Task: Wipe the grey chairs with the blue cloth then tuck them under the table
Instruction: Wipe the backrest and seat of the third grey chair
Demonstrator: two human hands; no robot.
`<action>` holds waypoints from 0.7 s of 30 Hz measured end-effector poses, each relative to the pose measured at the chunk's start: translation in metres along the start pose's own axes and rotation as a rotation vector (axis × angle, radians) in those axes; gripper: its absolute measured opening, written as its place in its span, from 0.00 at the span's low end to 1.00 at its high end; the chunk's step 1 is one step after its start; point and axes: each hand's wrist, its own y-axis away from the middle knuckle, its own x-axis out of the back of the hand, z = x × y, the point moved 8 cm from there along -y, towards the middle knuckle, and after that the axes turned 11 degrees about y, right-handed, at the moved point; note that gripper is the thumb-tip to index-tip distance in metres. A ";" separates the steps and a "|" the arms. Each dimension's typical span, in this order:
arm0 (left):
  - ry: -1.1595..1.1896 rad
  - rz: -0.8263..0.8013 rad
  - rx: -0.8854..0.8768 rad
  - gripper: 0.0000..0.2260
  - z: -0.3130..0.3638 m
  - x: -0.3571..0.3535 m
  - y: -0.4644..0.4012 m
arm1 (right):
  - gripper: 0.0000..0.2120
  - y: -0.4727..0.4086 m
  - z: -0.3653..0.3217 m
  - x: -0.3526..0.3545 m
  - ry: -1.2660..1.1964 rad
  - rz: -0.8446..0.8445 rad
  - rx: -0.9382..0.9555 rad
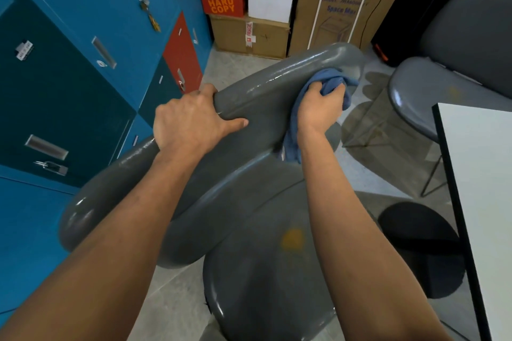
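Nearest to the camera is the round seat of a grey chair (263,271), and it has a small yellow mark near its middle. At the right side stands a white table (482,174) with a black edge, and a black round stool (421,246) is partly under this edge. Both bare forearms go forward over the seat to the curved backrest of the chair.

The left hand (191,122) grips the top rim of the backrest: the fingers are curled over the far side and the thumb lies along the near face. The right hand (318,108) holds the blue cloth (329,86) in a bunch, with fingers curled around it, and presses it on the right part of the backrest, just under the rim. One end of the cloth hangs down beside the wrist.

Farther to the right, a second grey chair (460,44) stands near the far corner of the table. On the left there are blue lockers (83,36), some with red doors. At the far wall are stacked cardboard boxes (249,3).
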 end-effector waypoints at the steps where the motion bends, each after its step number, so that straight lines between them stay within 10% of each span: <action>1: 0.001 -0.003 0.002 0.41 0.000 -0.001 -0.001 | 0.05 0.005 0.005 -0.002 0.004 0.037 0.007; 12: 0.003 0.038 -0.026 0.40 0.001 0.000 0.000 | 0.21 0.017 0.078 -0.028 0.142 -0.146 -0.418; 21: -0.014 0.092 -0.046 0.40 0.003 -0.001 0.001 | 0.13 0.056 0.011 -0.029 0.096 -0.154 0.155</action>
